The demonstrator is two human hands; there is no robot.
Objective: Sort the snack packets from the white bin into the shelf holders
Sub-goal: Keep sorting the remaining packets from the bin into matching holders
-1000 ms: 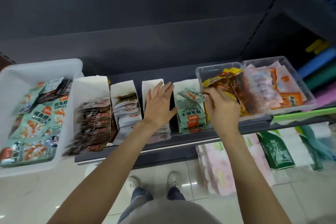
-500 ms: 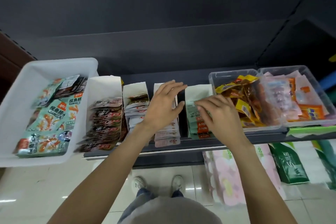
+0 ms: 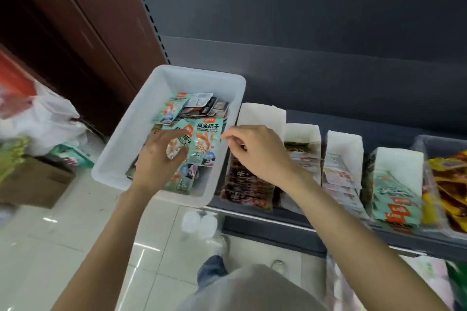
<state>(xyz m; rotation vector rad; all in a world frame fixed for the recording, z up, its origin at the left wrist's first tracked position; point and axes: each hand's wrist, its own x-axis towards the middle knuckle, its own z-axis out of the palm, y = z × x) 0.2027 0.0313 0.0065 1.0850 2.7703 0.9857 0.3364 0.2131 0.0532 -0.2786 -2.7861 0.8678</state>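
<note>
The white bin (image 3: 131, 134) sits at the left end of the shelf, with mint-green snack packets (image 3: 206, 139) and a few dark ones (image 3: 202, 110) inside. My left hand (image 3: 158, 159) is inside the bin, fingers curled round a mint-green packet. My right hand (image 3: 257, 151) hovers at the bin's right wall; its thumb and forefinger pinch the right edge of another mint-green packet. To the right stand white shelf holders: one with dark brown packets (image 3: 245, 184), a second holder (image 3: 302, 134), one with pale pink packets (image 3: 341, 179), and one with mint-green packets (image 3: 394, 197).
A clear tub of yellow packets (image 3: 449, 179) stands at the far right of the shelf (image 3: 278, 219). On the floor to the left are a white plastic bag (image 3: 43, 118) and a cardboard box (image 3: 32, 182). A brown cabinet (image 3: 83, 20) rises behind the bin.
Both hands left the holders and moved left to the white bin. My view swung left with them, and each hand now has a mint-green packet in its fingers.
</note>
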